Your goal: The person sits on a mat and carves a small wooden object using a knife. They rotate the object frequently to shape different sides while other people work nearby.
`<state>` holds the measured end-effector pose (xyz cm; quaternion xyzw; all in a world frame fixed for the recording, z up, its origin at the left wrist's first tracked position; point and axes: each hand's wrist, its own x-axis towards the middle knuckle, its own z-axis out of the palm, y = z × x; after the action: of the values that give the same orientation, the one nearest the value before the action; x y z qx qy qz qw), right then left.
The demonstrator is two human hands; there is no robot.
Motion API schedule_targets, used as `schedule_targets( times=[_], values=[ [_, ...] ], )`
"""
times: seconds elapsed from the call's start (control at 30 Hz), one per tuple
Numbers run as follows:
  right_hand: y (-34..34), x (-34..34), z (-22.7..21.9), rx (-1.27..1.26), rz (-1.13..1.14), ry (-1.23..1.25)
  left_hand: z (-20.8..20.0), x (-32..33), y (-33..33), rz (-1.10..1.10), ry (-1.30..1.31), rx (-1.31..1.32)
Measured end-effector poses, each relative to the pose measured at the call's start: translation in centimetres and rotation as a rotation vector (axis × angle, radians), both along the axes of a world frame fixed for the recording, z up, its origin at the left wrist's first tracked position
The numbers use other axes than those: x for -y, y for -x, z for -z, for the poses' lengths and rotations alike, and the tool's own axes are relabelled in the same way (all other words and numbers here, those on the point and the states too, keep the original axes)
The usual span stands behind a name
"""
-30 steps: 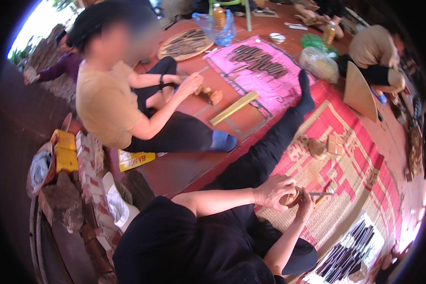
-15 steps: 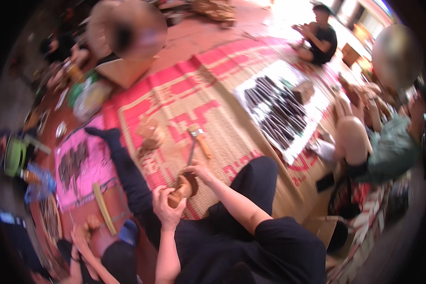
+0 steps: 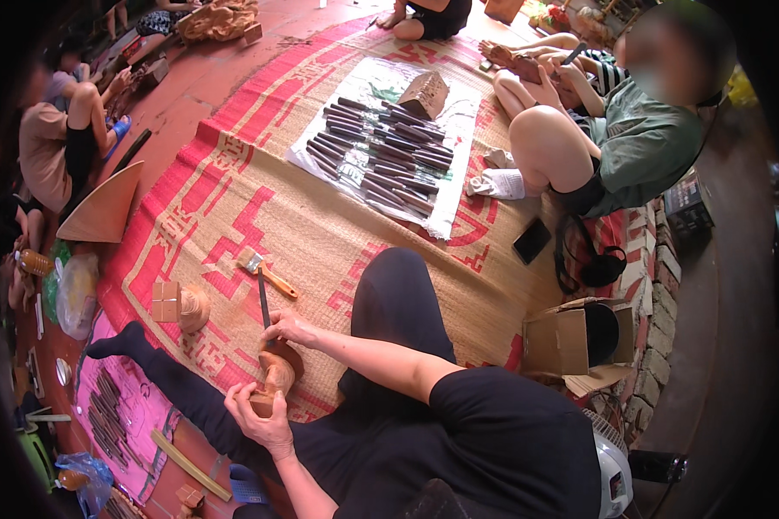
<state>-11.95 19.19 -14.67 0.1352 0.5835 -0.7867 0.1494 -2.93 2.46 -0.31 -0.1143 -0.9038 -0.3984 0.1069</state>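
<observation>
My left hand (image 3: 256,415) is closed around the base of a brown wooden carving (image 3: 277,374) with a rounded, curving shape. In my right hand (image 3: 287,329) is a long, thin dark carving tool (image 3: 264,296), gripped near the carving's upper end. The tool's shaft points away from me, and its lower end is hidden by my fingers, so I cannot tell whether it touches the wood. Just beyond lies a flat paintbrush (image 3: 267,274) with an orange-brown handle. A second wooden carving (image 3: 182,306) with a squared block end rests on the mat to the left.
A white sheet (image 3: 320,112) bears rows of dark-handled tools (image 3: 402,143) and a wooden block (image 3: 424,93). More tools lie on a pink sheet (image 3: 143,432). A phone (image 3: 531,240) and a cardboard box (image 3: 556,342) are at right. Several people sit around the woven mat (image 3: 307,233).
The view has swung rightward, so the mat and tool sheet appear further left, and the box shows. Both hands keep hold of the carving and the tool.
</observation>
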Motion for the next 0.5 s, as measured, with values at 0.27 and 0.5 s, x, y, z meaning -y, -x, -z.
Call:
schedule_targets(
  times=[0.27, 0.5],
  values=[
    [0.8, -2.1, 1.0, 0.19, 0.263, 0.148, -0.4, -0.1, 0.2, 0.02, -0.013, 0.056],
    [0.5, 0.4, 1.1, 0.064, 0.045, 0.042, -0.7, -0.2, 0.7, 0.006, 0.018, -0.012]
  ],
)
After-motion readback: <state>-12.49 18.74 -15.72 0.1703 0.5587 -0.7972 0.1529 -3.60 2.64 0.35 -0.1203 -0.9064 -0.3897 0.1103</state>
